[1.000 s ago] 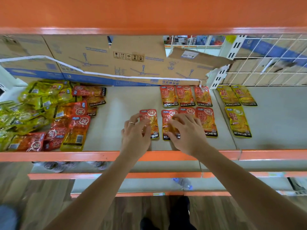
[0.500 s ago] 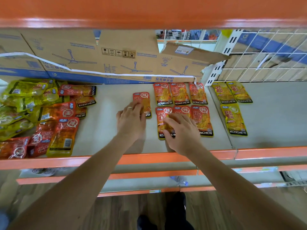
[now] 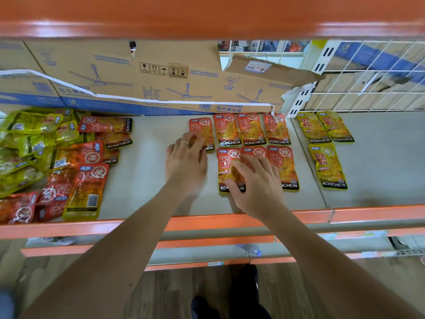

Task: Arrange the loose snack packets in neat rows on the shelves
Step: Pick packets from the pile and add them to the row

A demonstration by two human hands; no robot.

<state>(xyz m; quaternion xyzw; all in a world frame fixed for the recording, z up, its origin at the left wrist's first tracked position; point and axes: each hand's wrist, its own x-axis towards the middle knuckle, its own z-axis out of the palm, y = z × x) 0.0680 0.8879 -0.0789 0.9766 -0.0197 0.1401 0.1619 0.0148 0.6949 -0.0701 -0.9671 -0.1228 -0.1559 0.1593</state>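
1. On the middle shelf (image 3: 147, 180), head view: a back row of four red KONCHEW snack packets lies flat, side by side, just in front of the cardboard ceiling-fan boxes (image 3: 161, 84).
2. Leftmost back-row packet (image 3: 200, 128): red, lying flat, its lower part covered by the left hand (image 3: 186, 162). The hand is palm down, with its fingers close together and laid flat on the packet. A ring (image 3: 184, 142) is on one finger.
3. Front row: three red packets. The left front packet (image 3: 226, 168) lies under the right hand (image 3: 255, 183), whose fingers are spread and pressing on top, the thumb at the packet's lower edge. The middle front packet (image 3: 254, 151) is mostly hidden by that hand. The right front packet (image 3: 284, 166) lies just beside it.
4. Right shelf section: three yellow packets (image 3: 327, 165), two at the back and one in front, set apart from the red rows.
5. Left end of the shelf: a loose heap (image 3: 57, 157) of red and yellow packets, overlapping and at mixed angles, well apart from the rows.
6. Behind the right section: white wire mesh (image 3: 368, 77).
7. Lower shelf: a water bottle (image 3: 251, 250), lying down.
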